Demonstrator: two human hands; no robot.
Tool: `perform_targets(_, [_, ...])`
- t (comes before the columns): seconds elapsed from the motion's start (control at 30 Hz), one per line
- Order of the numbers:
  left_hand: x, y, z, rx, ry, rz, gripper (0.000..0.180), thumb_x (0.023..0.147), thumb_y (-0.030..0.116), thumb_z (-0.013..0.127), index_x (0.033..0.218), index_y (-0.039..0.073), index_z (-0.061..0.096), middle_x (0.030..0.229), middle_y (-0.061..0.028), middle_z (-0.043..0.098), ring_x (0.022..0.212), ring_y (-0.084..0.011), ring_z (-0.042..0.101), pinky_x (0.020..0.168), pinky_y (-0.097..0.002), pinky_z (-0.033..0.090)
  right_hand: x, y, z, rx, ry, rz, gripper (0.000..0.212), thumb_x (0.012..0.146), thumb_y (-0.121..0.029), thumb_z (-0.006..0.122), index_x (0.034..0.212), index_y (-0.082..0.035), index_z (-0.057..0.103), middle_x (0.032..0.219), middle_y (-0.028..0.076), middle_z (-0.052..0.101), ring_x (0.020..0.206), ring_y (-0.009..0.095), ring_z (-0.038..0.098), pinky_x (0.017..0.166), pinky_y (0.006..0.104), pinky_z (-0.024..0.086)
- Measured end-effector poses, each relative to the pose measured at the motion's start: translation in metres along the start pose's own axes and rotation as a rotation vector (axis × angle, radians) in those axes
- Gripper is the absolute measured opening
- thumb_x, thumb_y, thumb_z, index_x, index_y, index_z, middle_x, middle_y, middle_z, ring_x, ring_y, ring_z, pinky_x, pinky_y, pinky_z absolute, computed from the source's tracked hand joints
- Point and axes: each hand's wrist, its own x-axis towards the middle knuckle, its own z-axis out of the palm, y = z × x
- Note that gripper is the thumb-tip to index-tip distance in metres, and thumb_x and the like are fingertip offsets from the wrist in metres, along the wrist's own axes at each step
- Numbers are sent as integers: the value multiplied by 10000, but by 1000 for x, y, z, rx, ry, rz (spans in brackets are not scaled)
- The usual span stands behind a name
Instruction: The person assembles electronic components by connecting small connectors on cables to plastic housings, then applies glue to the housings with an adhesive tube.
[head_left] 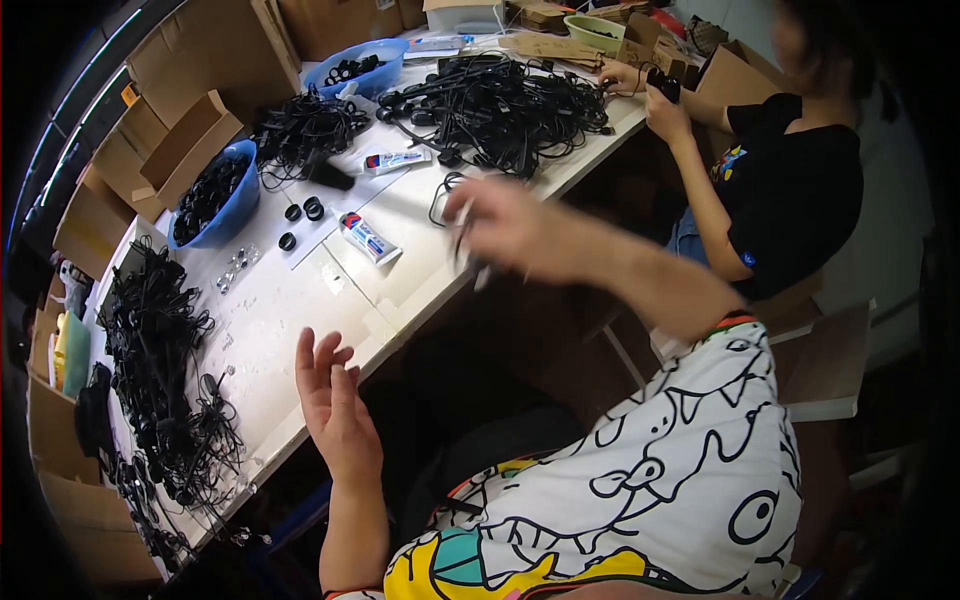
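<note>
My left hand (341, 415) is raised at the table's front edge, its fingers apart and nothing in them. Over the table edge to the right is my right hand (515, 228), smeared by motion. Its fingers are bent, but whether they hold anything cannot be made out. A loop of black cable (437, 205) shows just beside it. Between the hands lies a white, blue and red tube (370, 240), with a second tube (397, 161) farther back. Several black rings (288, 242) sit left of the nearer tube. A dark, blurred piece (330, 175) is near the cables behind them.
Tangled black cables lie in heaps at the left (155, 370), back centre (310, 130) and back right (510, 110). Two blue bowls (243, 222) (395, 55) hold black parts. Cardboard boxes (205, 60) line the back. At the right, a person in black (790, 190) handles a dark item.
</note>
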Motion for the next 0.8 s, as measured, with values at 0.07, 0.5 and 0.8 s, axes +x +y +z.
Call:
perform_targets(0.07, [-2, -5, -3, 108, -51, 10, 384, 877, 98, 447, 1252, 54, 377, 1126, -52, 494, 939, -110, 468, 822, -242, 362, 12, 0, -61, -365, 355, -124, 295, 763, -249, 563, 932, -9, 539, 791, 153, 595, 754, 256, 585, 695, 332, 450])
perform_targets(0.5, [18, -14, -32, 295, -125, -207, 208, 831, 41, 505, 1033, 3, 537, 958, -49, 554, 774, -99, 518, 731, -221, 419, 211, 142, -234, -673, 632, 152, 345, 749, -310, 540, 976, -62, 612, 812, 163, 628, 734, 290, 610, 672, 374, 480])
perform_targets(0.8, [28, -19, -30, 275, -65, -294, 194, 836, 50, 498, 1020, 5, 539, 931, -53, 557, 730, -93, 518, 620, -217, 440, 168, 134, -202, -626, 322, 285, 358, 779, -312, 550, 1065, -99, 575, 776, 93, 611, 517, 194, 540, 512, 333, 466])
